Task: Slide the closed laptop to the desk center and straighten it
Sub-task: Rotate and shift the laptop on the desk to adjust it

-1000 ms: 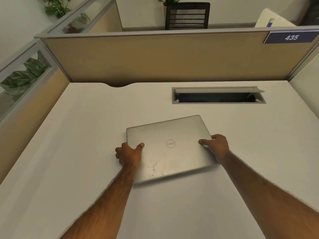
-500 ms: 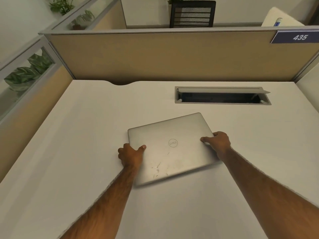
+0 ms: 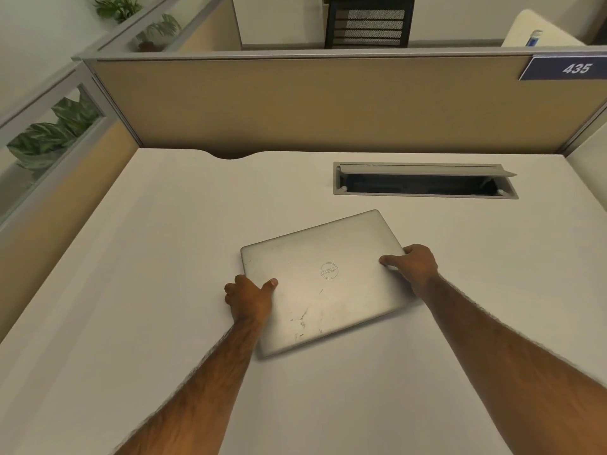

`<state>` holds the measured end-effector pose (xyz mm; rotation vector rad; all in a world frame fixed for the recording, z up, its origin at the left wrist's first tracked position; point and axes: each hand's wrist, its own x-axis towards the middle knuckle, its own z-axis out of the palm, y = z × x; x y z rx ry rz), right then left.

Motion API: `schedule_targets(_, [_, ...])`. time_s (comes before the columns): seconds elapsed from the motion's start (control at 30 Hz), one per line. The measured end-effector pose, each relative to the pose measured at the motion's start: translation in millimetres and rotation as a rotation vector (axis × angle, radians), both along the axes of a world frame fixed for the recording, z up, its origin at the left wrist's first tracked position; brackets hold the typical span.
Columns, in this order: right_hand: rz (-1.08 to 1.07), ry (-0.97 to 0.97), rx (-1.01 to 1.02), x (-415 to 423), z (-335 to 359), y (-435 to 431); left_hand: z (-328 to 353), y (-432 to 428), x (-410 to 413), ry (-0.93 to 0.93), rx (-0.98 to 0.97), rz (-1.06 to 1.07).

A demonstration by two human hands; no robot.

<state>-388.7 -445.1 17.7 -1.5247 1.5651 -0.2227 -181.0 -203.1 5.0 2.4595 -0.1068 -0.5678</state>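
Note:
A closed silver laptop (image 3: 323,280) with a round logo lies flat on the white desk (image 3: 131,274), near its middle. It sits skewed, its right side turned away from me. My left hand (image 3: 249,297) grips its left edge, thumb on the lid. My right hand (image 3: 412,266) grips its right edge, thumb on the lid, fingers over the side.
An open grey cable hatch (image 3: 423,180) is set into the desk just beyond the laptop. Beige partitions (image 3: 312,103) wall the desk at the back and left. A blue "435" sign (image 3: 568,68) hangs at the back right.
The laptop has twisted a little further, its right side now farther from me. Both hands stayed on its edges and went with it.

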Motion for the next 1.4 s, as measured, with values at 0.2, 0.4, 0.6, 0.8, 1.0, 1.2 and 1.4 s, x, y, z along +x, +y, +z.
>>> schedule_targets(0.2, [0.009, 0.040, -0.050, 0.8, -3.3, 1.1, 3.0, 0.1, -2.7, -0.016, 0.029, -0.010])
schedule_targets(0.4, [0.023, 0.094, -0.051, 4.0, -6.8, -1.8, 5.3, 0.0, -6.8, -0.030, 0.056, -0.019])
schedule_targets(0.6, [-0.008, 0.088, -0.018, 7.4, -11.2, -10.0, 9.1, -1.4, -1.0, 0.050, -0.003, 0.036])
schedule_targets(0.8, [-0.041, 0.008, -0.002, 7.9, -14.3, -18.4, 5.1, 4.7, -5.4, 0.099, -0.069, 0.083])
schedule_targets(1.0, [0.003, 0.013, -0.005, 17.2, -14.2, -28.6, 6.0, 12.4, -14.5, 0.153, -0.084, 0.137])
schedule_targets(1.2, [0.079, 0.032, -0.055, 36.3, -10.0, -40.2, 9.0, 13.4, -23.5, 0.176, -0.073, 0.221])
schedule_targets(1.4, [0.153, 0.025, -0.058, 57.0, -3.6, -52.2, 11.8, 14.6, -33.1, 0.236, -0.101, 0.298])
